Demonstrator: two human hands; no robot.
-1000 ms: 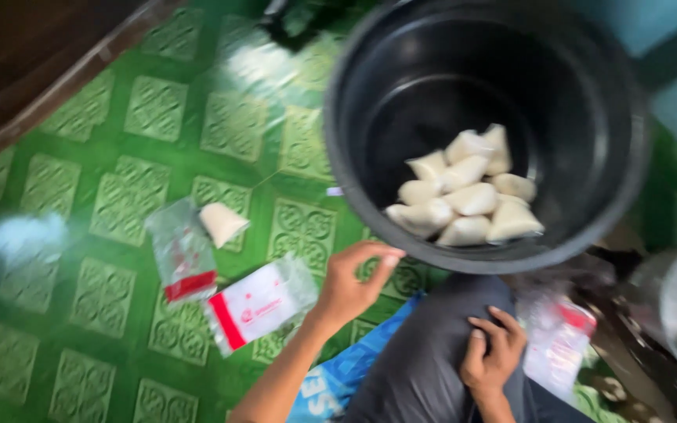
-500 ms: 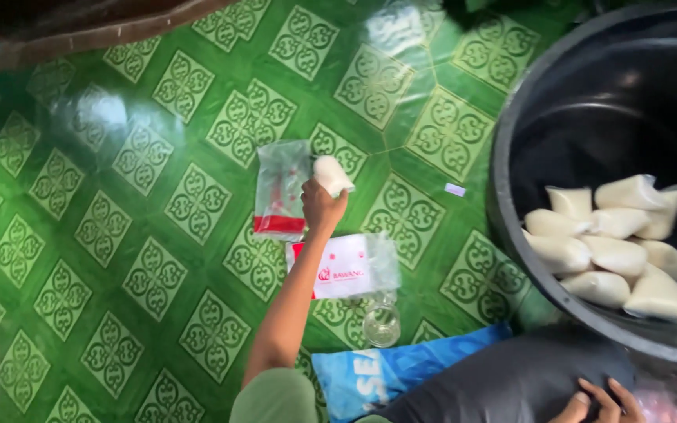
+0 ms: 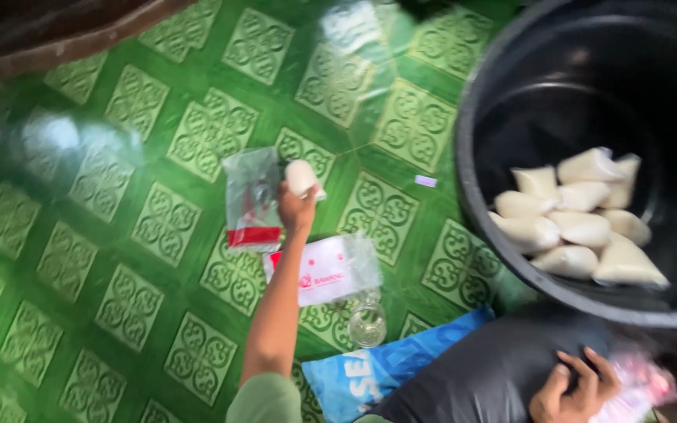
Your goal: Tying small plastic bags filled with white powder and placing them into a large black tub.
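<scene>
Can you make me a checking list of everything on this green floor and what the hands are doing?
Surface: green patterned floor, shiny.
Job's things: small white packet; more white packets in black tub.
Clutter: clear bag with red strip, white and red bag, small glass, blue bag.
Hands: left hand holds the small white packet; right hand rests on dark cloth.
Cables: nothing seen.
Surroundings: brown edge at top left.

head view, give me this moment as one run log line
left hand: gripping small white pouch | right hand: resting on dark-clad knee | floor: green patterned tiles, clear bags, glass | black tub: white filled pouches
</scene>
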